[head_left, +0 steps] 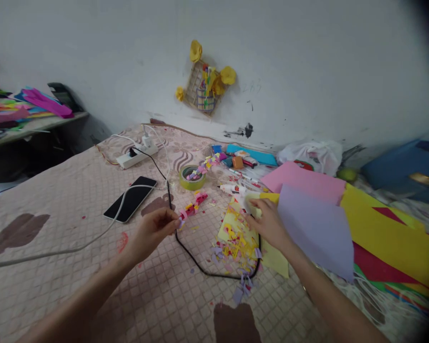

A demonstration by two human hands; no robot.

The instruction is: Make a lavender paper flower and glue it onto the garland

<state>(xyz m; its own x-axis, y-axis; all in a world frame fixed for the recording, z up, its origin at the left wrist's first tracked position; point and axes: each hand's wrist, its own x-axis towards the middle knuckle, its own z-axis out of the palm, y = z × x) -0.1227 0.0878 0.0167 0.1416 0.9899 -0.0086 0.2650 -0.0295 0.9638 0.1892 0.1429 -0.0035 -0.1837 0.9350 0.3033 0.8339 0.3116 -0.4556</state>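
My left hand (159, 226) pinches the near end of a slim stem or strip covered with small pink, red and lilac paper or foam pieces (191, 209). My right hand (266, 220) is closed around the handle of a white glue gun (236, 189), its nozzle pointing left. From the gun a black cord (200, 267) loops over the table toward the power strip. Below my right hand is a pile of small yellow, lilac and pink cut scraps (236, 240). A similar decorated piece (209, 164) leans across a roll of tape (192, 177).
A phone (130, 199) and a power strip (137, 156) with white cables are on the left. Coloured sheets (316, 228) lie at the right beside white strings (372, 295). Markers, a blue case (252, 155) and a plastic bag (312, 156) sit near the wall.
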